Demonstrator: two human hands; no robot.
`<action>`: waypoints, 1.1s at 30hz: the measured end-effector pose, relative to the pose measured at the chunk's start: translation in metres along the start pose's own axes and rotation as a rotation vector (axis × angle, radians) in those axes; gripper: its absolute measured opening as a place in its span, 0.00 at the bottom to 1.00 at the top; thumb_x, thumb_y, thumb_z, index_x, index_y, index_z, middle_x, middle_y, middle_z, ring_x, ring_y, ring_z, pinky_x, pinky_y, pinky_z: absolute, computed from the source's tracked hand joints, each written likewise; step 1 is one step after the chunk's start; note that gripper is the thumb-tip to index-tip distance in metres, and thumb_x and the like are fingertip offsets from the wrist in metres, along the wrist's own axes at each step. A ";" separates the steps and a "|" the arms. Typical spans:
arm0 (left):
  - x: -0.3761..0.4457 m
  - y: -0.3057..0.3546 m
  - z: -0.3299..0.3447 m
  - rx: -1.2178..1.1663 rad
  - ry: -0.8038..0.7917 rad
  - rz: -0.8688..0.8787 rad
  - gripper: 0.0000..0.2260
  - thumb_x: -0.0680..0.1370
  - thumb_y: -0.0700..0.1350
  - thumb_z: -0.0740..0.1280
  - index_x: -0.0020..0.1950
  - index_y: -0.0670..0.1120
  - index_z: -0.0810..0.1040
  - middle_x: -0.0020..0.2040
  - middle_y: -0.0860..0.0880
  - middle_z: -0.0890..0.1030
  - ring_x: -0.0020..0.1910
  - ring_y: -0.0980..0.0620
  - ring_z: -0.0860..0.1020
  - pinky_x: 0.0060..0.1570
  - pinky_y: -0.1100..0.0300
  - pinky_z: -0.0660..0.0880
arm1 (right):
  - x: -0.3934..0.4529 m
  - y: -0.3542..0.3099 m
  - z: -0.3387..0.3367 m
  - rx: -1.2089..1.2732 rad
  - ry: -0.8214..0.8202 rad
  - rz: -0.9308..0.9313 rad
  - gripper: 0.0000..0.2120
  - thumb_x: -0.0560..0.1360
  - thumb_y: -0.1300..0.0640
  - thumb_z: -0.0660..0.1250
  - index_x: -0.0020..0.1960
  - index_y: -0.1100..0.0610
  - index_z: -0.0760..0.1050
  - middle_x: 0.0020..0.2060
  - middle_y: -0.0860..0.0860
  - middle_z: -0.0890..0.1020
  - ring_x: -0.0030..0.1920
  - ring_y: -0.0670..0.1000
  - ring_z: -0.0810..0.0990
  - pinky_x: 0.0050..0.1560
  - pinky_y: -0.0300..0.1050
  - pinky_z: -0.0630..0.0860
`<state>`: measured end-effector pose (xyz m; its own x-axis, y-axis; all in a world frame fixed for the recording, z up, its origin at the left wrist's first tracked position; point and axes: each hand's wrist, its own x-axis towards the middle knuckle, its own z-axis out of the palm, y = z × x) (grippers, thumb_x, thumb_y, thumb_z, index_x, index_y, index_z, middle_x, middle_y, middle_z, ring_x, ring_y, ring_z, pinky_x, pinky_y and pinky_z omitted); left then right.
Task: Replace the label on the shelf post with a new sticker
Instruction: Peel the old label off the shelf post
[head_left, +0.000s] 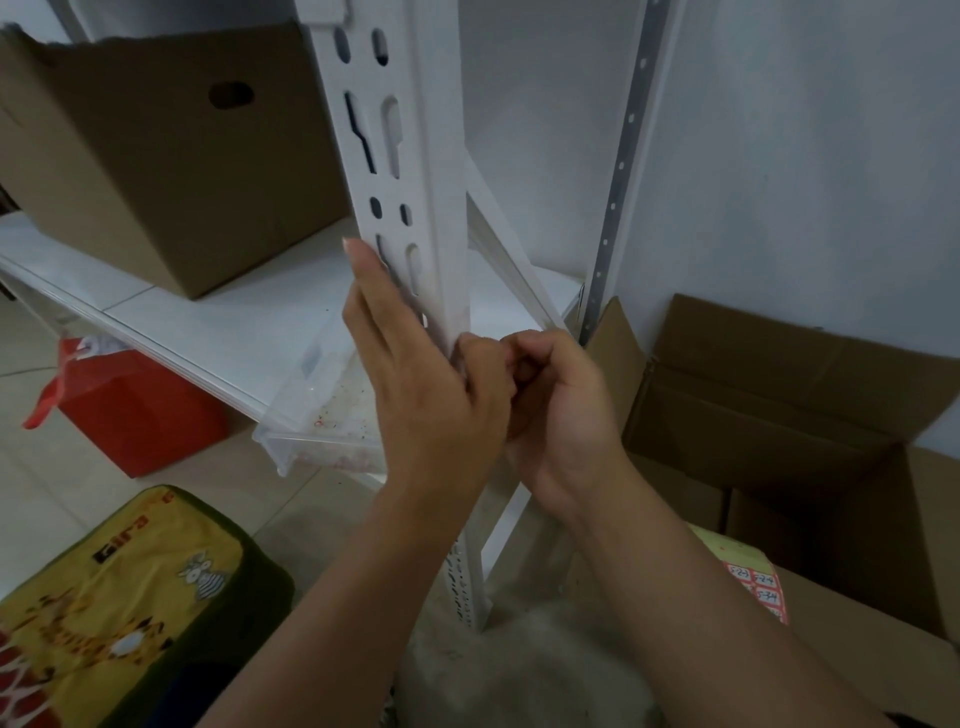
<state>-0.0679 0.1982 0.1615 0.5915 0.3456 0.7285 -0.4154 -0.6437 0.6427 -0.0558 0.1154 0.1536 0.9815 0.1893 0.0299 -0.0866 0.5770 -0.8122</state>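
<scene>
The left hand (415, 374) lay flat, fingers straight, against the left face of the white shelf post (415, 208). The right hand (545, 410) curled at the post's near edge, apparently picking at the label, which stayed hidden. Bracing firmly and peeling slowly would likely avoid tearing. The sticker sheet (763, 592) waited lower right.

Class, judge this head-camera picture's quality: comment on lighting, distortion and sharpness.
Head view: dim, even light, no glare; wide-angle bending curves the shelf post and the grey wall strip; left hand and right hand look slightly soft; sticker sheet writing barely legible.
</scene>
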 end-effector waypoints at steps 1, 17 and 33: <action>0.000 -0.002 0.002 0.003 -0.002 0.000 0.36 0.73 0.35 0.61 0.77 0.33 0.45 0.70 0.33 0.61 0.65 0.54 0.63 0.62 0.78 0.59 | -0.001 -0.002 -0.001 0.003 0.026 0.005 0.13 0.73 0.58 0.60 0.31 0.60 0.72 0.28 0.56 0.68 0.33 0.55 0.67 0.39 0.49 0.67; 0.001 -0.003 0.007 -0.006 -0.009 0.035 0.35 0.74 0.41 0.55 0.77 0.36 0.41 0.73 0.34 0.57 0.65 0.37 0.68 0.56 0.43 0.76 | -0.018 0.010 -0.020 -0.777 -0.116 -0.070 0.17 0.82 0.54 0.57 0.43 0.40 0.82 0.42 0.59 0.84 0.48 0.65 0.80 0.53 0.63 0.76; -0.001 -0.009 0.016 0.012 0.047 0.050 0.34 0.74 0.39 0.56 0.76 0.38 0.43 0.74 0.32 0.56 0.69 0.36 0.65 0.62 0.42 0.73 | -0.020 0.007 -0.028 -0.705 -0.215 -0.035 0.15 0.81 0.60 0.58 0.47 0.49 0.82 0.41 0.44 0.85 0.48 0.43 0.83 0.53 0.36 0.77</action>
<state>-0.0539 0.1929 0.1508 0.5374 0.3444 0.7698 -0.4348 -0.6690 0.6028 -0.0709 0.0933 0.1314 0.9203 0.3733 0.1173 0.1455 -0.0483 -0.9882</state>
